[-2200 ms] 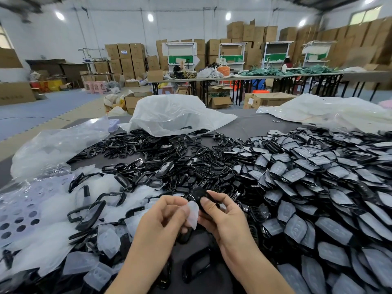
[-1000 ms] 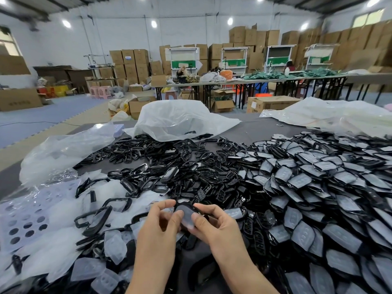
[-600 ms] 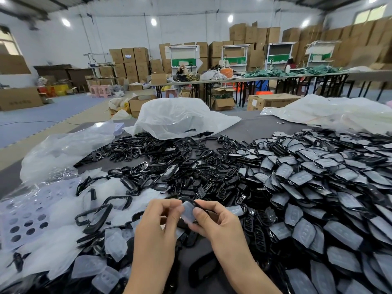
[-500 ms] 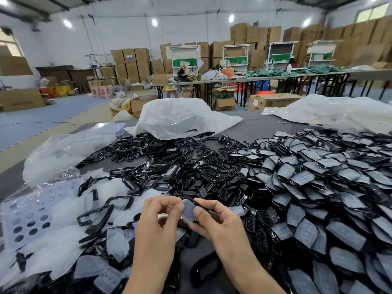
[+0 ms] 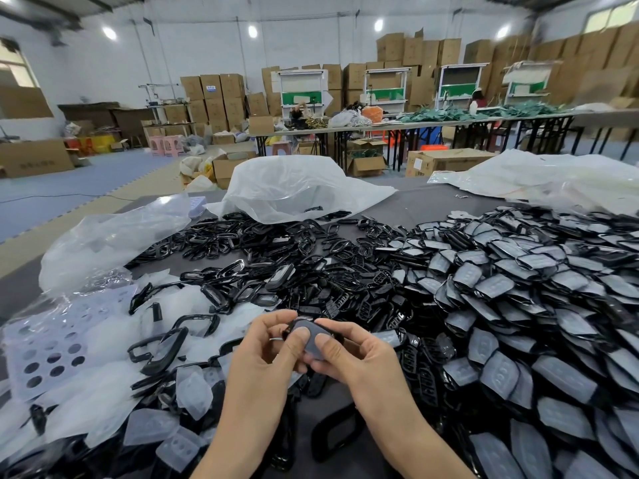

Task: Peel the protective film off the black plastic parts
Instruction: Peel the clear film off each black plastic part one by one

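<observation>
Black part [image 5: 308, 327] between scraps [image 5: 100, 406] and heap [image 5: 518, 281]

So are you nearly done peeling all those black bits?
Not nearly. Done: peeled films heaped on the left and bare black frames behind them. In hand: left hand and right hand pinch one still-covered part. Left: the big filmed pile on the right.

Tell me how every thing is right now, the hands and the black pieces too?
left hand, pinching the held part.
right hand, pinching the held part too.
held part, lifted up, grey film on.
right pile, parts with film on.
middle pile, bare black parts.
loose films, peeled, heaped at left.
</observation>
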### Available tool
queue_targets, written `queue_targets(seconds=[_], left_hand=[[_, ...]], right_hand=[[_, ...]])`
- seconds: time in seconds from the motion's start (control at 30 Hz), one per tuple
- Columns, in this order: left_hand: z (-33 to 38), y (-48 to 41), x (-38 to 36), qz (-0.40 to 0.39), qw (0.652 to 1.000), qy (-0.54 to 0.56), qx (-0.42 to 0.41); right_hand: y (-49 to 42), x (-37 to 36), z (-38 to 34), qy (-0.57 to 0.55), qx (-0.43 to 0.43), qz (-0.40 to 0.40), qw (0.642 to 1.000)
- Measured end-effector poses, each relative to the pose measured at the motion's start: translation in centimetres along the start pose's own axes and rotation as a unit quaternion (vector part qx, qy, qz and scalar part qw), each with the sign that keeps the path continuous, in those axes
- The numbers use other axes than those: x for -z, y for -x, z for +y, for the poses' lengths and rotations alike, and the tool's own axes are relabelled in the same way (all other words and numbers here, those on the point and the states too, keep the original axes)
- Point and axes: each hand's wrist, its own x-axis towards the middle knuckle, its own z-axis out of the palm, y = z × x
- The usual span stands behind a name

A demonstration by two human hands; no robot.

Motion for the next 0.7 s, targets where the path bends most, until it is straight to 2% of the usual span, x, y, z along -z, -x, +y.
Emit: queue_targets(seconds=[0.27,0.47,0.7], left_hand=[[-0.16,-0.28,0.21,-0.058,0.995,0.057,0.056],[-0.31,-0.24,0.24,-0.064,0.996,-0.016,0.061],[-0.56,-0.31,0.18,-0.069,0.994,-0.008,0.088]], right_hand=[[-0.29,0.28,0.01,0.044,0.018,0.031,0.998],[-0.28,0.4,0.27,0.048,0.019,0.024,0.998],[-0.27,0.42,0.27,0.05,0.022,0.001,0.999]])
